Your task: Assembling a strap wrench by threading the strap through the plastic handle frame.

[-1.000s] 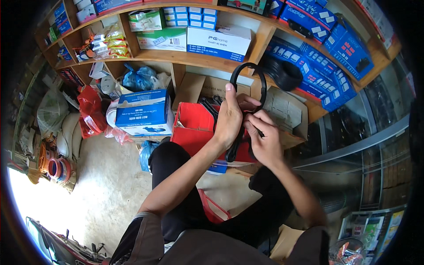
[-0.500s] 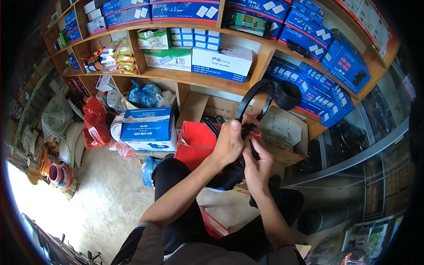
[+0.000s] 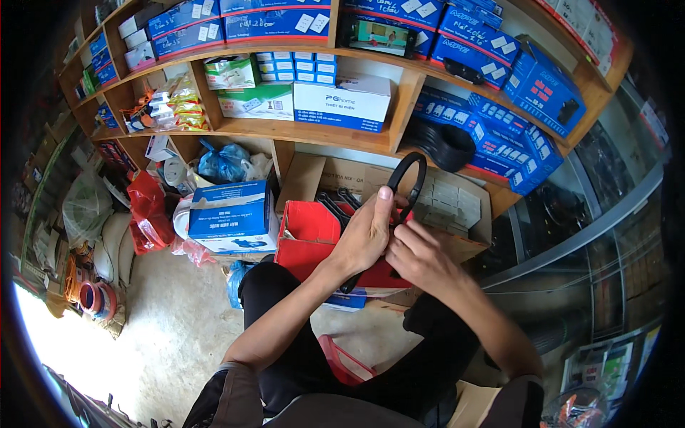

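My left hand (image 3: 367, 232) is closed round a flat black band (image 3: 412, 175) that rises above it in a narrow loop, thumb pointing up along it. A dark end of what looks like the same band shows below the hand. My right hand (image 3: 424, 257) sits against the left one with its fingers curled inward; whatever is between its fingertips is hidden. Both hands are over an open red box (image 3: 307, 250), in which other black pieces (image 3: 335, 207) lie. Behind it stands an open cardboard box (image 3: 457, 207) with small pale boxes inside.
A wooden shelf unit (image 3: 285, 132) with blue and white cartons spans the far side. On it are a phone (image 3: 376, 37) showing a video and a black coil (image 3: 446, 146). At left stand a blue-and-white box (image 3: 228, 217) and a red bag (image 3: 150, 214). Glass panes (image 3: 599, 178) line the right.
The black loop has come down and become narrower. My right hand has swung its wrist outward to the right, and its fingers have curled in. The whole view has shifted slightly.
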The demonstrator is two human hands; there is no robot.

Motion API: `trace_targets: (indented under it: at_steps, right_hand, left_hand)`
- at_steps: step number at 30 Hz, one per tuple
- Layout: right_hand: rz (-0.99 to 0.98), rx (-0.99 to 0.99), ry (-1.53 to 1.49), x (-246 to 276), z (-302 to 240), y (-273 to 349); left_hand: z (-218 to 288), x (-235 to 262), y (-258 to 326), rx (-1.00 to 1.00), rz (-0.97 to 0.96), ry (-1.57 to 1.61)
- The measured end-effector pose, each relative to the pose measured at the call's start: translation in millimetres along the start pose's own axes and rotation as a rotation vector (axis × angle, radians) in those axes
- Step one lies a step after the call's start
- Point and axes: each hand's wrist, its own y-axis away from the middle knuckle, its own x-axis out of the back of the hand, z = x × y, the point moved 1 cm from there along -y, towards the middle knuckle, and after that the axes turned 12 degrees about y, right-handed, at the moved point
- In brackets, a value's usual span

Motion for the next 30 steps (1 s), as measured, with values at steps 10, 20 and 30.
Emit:
trace_targets:
  at_steps: [10,20,30]
  right_hand:
    - [0.263,-1.362,-1.285,-33,-50,13]
    - [0.221,-0.549,-0.244,-34,-38,22]
    - [-0.057,0.160,0.240,6,16,6]
  left_hand:
    - [-11,-2,-3,-0.442,-0.085,-0.145]
    - [-7,2,-4,-0.261,-0.101,-0.038]
    - [7,2,2,0.050,0.030,-0.062]
